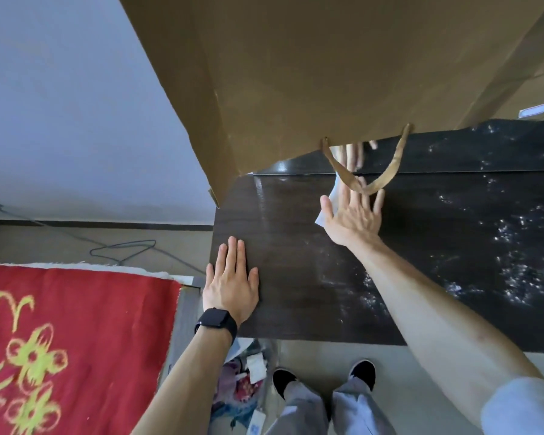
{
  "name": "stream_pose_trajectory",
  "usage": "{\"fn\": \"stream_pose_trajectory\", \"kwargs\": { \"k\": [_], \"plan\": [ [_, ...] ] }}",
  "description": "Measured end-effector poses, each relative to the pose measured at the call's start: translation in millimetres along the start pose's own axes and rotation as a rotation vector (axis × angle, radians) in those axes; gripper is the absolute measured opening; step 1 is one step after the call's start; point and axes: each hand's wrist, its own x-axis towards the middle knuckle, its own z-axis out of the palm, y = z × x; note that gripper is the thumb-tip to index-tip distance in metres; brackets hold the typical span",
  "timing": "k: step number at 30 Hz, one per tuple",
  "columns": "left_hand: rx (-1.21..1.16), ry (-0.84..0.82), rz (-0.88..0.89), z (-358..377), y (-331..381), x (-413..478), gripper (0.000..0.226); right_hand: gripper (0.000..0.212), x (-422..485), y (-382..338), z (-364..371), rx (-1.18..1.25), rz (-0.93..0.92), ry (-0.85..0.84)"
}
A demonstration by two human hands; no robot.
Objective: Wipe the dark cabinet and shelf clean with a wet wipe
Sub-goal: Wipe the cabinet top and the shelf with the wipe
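The dark wood-grain cabinet top (296,277) fills the middle of the head view. White dust specks cover its right part, and its left part looks wiped and glossy. My left hand (231,284) rests flat on the top's left edge, fingers straight, with a black watch on the wrist. My right hand (350,215) presses a white wet wipe (324,211) onto the surface near the back, fingers spread. Only a corner of the wipe shows under the hand. A glossy dark back panel (453,149) rises behind and reflects my fingers.
A large brown paper bag (311,73) hangs over the cabinet's back, its handle loop (368,180) dangling over my right fingers. A red cloth with yellow embroidery (60,350) lies at left. A bin of rubbish (245,378) stands below by my shoes. A cable (120,246) lies on the floor.
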Motion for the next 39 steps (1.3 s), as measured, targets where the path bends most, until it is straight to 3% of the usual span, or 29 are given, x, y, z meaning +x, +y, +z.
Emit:
{"fn": "stream_pose_trajectory", "kwargs": {
  "k": [3,9,14,23,25,29,31,33,39],
  "plan": [
    [-0.008,0.009,-0.008,0,2,0,0.065,0.073,-1,-2,-7,-0.037,0.012,0.048],
    [-0.002,0.038,-0.003,5,-2,1,0.066,0.062,-1,-73,4,-0.030,-0.342,0.022],
    [0.006,0.031,0.002,2,-1,-1,0.066,0.055,11,-70,5,-0.050,-0.237,0.071],
    [-0.015,0.006,-0.014,-2,1,0,0.066,0.069,3,-37,-5,0.066,0.112,0.039],
    [-0.023,0.027,-0.011,0,1,0,0.066,0.072,-4,-47,-4,0.053,0.024,0.047],
    [-0.056,0.081,-0.009,11,-1,-3,0.065,0.069,-35,-90,17,0.042,-0.453,-0.106],
    [-0.065,0.096,-0.011,16,-3,-2,0.065,0.066,-45,-98,26,0.045,-0.552,-0.175],
    [-0.057,0.088,-0.013,19,-5,-1,0.065,0.064,-35,-82,22,0.082,-0.521,-0.183],
    [-0.079,0.085,-0.021,18,-4,-2,0.065,0.068,3,9,-10,0.109,-0.041,-0.128]
  ]
}}
